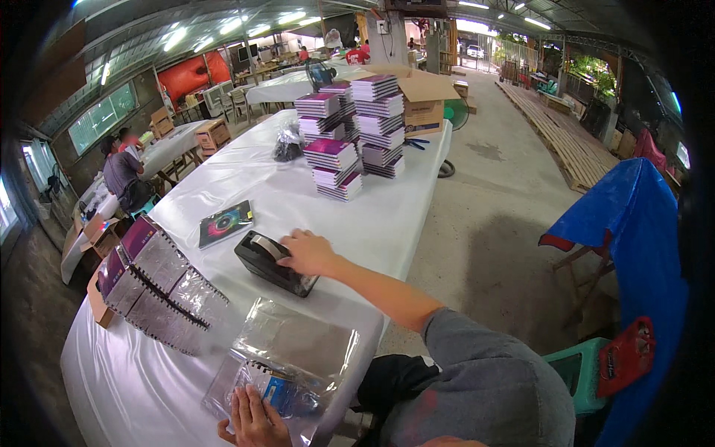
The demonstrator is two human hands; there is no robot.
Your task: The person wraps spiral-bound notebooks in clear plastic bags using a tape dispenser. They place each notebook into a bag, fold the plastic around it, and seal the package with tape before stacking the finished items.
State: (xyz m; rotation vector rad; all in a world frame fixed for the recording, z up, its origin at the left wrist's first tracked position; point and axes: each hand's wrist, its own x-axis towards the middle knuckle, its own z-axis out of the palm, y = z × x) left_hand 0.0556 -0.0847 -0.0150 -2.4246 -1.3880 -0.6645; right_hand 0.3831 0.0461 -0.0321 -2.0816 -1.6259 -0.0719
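Tape dispenser [268, 270] sits under the right hand [308, 253], whose fingers bend perhaps to brace it, grip unclear, while the left hand [255, 422], fingers flat and unclenched, seemingly steadies the clear plastic sleeve [298, 339] and blue booklet [277, 390] beneath them.

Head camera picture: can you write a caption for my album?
Right hand on a black, boxy tape dispenser, left hand on a clear, flat plastic bag.

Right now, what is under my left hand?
Your left hand rests on clear plastic; a blue spiral-bound item shows beside it. Whatever the palm itself covers cannot be seen.
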